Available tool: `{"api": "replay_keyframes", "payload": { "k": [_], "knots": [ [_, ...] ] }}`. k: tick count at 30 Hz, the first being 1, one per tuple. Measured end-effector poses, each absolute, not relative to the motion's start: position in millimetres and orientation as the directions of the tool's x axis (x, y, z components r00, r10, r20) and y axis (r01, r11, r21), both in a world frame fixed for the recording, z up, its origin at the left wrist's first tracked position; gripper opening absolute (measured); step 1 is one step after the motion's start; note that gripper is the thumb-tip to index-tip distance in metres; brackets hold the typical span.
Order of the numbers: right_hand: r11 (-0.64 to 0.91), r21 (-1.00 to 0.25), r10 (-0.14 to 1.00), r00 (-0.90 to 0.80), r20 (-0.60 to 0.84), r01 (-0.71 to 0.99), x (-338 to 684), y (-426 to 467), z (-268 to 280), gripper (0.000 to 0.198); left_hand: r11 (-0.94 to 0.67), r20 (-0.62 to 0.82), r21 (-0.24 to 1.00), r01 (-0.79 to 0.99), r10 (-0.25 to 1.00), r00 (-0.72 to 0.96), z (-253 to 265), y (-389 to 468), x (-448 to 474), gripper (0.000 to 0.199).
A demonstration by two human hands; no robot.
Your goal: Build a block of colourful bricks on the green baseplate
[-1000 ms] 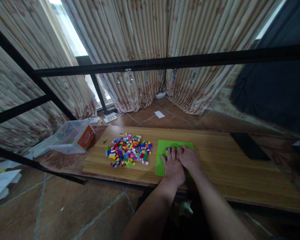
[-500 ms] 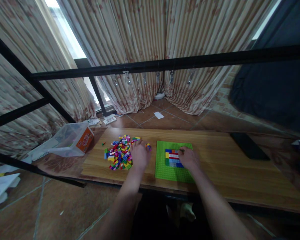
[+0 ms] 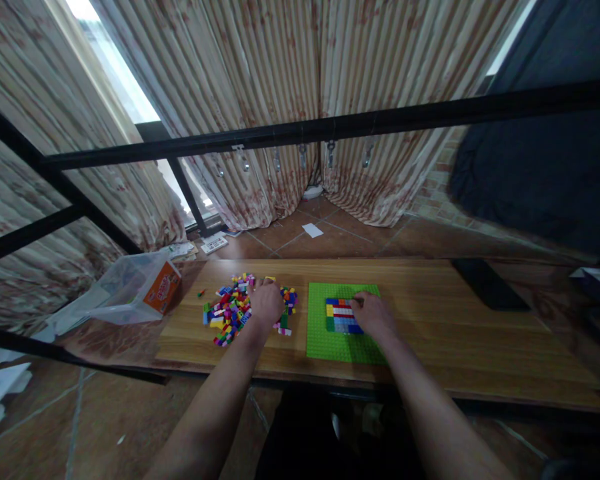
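Observation:
My left hand (image 3: 267, 303) is over a heap of small colourful toy building bricks (image 3: 227, 313), fingers apart and reaching down among the pieces. It covers part of the heap. A bright green studded baseplate (image 3: 317, 343) lies to its right. On this plate, a flat block of joined bricks (image 3: 339, 319) has blue, yellow, red, white, green and light-blue rows. My right hand (image 3: 374, 312) is at the block's upper right, thumb and fingers closed together at its edge. Whatever those fingertips hold is too small to make out, and the hand hides the block's right side.
The wooden board (image 3: 430, 340) carries everything, with a dark flat object (image 3: 489, 285) at its right end. A clear plastic box (image 3: 125, 287) with an orange label stands left of it. A black metal bar (image 3: 290, 137) crosses beyond, before striped curtains (image 3: 275, 67).
My left hand has moved left, deeper over the heap, and bricks at the heap's right side now show. My right hand stays at the block. The whole view has shifted slightly.

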State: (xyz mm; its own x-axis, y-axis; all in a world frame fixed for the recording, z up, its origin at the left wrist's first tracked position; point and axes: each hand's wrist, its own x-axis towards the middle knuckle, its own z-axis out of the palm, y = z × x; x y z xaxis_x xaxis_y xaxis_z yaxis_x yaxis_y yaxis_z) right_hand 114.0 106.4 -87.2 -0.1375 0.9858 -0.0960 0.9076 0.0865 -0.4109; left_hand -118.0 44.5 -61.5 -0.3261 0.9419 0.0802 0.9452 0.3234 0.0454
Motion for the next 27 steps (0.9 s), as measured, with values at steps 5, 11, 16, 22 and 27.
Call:
{"api": "replay_keyframes", "payload": {
  "k": [5, 11, 16, 22, 27],
  "knots": [
    [0.072, -0.444, 0.988, -0.125, -0.091, 0.893, 113, 106, -86, 0.032, 0.395, 0.116, 0.104, 0.913, 0.907, -0.405, -51, 36, -121, 0.026],
    [0.049, -0.517, 0.994, -0.092, -0.058, 0.855, 116, 107, -85, 0.031, 0.336, 0.086, 0.564, 0.754, 0.885, -0.458, -42, 25, -116, 0.019],
    [0.080, -0.624, 0.994, -0.109, -0.008, 0.777, 115, 110, -79, 0.030, 0.129, -0.147, 0.989, -0.071, 0.888, -0.435, -51, 23, -77, 0.011],
    [0.181, -0.932, 0.946, -0.314, 0.078, 0.315, 108, 104, -75, 0.034, 0.204, -0.462, 0.680, -0.704, 0.865, -0.196, -52, 32, -34, 0.002],
    [0.208, -0.975, 0.871, -0.469, 0.146, 0.082, 107, 97, -68, 0.042, 0.249, -0.496, 0.641, -0.726, 0.856, -0.144, -48, 45, -20, 0.007]
  ]
}}
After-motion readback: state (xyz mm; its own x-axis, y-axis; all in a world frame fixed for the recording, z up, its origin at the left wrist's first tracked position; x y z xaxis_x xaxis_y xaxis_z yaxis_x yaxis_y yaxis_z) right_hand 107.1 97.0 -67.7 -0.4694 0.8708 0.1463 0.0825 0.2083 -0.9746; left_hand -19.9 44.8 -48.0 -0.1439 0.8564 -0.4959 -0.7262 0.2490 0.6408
